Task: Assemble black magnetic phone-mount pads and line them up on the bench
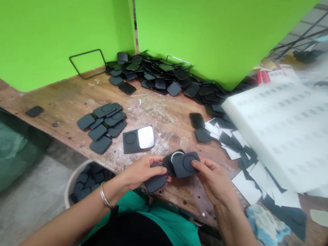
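Observation:
My left hand (143,172) is closed on a folding black pad device (155,179), its thumb lying over the top. The device has a dark rounded-square panel on the left and a part with a pale ring on the right. My right hand (213,180) pinches the right edge of a dark grey square cover (186,165) with a ring mark. This cover overlaps the ringed part; whether they are joined, I cannot tell. Just beyond my left hand lies a dark sheet (130,139) with a ring, beside a shiny white rounded square (146,137).
Several dark pads (105,120) are piled left on the wooden table (159,110). A long heap of black plates (158,77) lies along the green panels (197,21). At right are white foam (298,131), paper pieces (263,179) and a rag (267,227). A bin (69,185) stands below the edge.

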The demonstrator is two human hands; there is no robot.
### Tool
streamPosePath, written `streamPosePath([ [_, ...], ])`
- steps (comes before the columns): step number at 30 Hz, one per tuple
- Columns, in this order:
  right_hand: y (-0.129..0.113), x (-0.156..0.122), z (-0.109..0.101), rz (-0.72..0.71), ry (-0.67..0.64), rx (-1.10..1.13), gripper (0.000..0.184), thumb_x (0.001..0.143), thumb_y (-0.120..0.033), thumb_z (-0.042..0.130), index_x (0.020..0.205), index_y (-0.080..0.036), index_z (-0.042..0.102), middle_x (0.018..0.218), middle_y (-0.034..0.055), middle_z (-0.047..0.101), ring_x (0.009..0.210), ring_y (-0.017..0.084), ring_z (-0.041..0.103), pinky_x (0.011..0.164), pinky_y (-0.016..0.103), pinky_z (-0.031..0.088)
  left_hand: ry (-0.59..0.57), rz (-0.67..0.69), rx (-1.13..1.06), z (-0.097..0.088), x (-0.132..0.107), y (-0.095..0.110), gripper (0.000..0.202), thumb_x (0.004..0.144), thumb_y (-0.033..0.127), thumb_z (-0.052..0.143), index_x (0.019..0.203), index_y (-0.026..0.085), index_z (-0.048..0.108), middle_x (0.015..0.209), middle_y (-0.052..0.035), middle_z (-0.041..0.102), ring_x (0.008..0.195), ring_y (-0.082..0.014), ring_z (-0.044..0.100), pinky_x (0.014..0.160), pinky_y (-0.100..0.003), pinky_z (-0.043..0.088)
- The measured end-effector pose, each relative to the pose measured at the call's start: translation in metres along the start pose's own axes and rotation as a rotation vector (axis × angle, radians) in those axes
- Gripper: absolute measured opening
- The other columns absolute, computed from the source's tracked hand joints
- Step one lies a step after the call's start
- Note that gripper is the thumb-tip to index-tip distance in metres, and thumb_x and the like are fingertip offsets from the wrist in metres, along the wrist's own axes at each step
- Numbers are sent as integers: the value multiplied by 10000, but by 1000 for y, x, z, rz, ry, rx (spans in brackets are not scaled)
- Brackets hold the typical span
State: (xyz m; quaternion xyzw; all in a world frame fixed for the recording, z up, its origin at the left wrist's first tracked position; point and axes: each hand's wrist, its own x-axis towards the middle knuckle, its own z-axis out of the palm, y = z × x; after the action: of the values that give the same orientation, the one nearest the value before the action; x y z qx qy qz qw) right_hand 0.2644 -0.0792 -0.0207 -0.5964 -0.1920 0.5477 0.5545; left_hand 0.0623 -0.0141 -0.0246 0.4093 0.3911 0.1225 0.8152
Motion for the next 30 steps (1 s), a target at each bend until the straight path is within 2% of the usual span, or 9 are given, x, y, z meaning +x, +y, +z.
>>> streamPosePath([
  [4, -2, -5, 9, 47, -28, -42, 328, 464, -420, 907, 532, -187, 688, 698, 34, 720, 642, 156, 600, 664, 298, 504, -16, -37, -36, 1, -4, -2, 370, 705, 318, 722, 1020, 130, 669, 731, -65, 723, 602, -153, 670, 581, -248, 542],
  [8, 1, -8, 13, 65, -33, -97, 340, 484, -436, 898, 648, -175, 757, 744, 52, 741, 641, 163, 611, 655, 306, 506, -37, -39, -37, -2, -5, -6, 343, 707, 284, 701, 1008, 121, 688, 764, -87, 732, 651, -170, 689, 551, -222, 531],
  [25, 8, -9, 16, 38, -6, -202, 331, 519, -444, 881, 648, -170, 746, 691, 44, 719, 612, 160, 603, 624, 293, 490, -87, -45, -66, -7, -9, -9, 384, 712, 289, 701, 1058, 124, 694, 767, -92, 727, 663, -192, 692, 483, -217, 522],
  [30, 9, -10, 17, 5, 2, -250, 304, 551, -439, 858, 661, -176, 751, 733, 55, 737, 634, 175, 620, 643, 306, 509, -96, -47, -86, -8, -9, -9, 354, 725, 269, 700, 1048, 126, 700, 752, -82, 725, 660, -180, 698, 519, -212, 529],
])
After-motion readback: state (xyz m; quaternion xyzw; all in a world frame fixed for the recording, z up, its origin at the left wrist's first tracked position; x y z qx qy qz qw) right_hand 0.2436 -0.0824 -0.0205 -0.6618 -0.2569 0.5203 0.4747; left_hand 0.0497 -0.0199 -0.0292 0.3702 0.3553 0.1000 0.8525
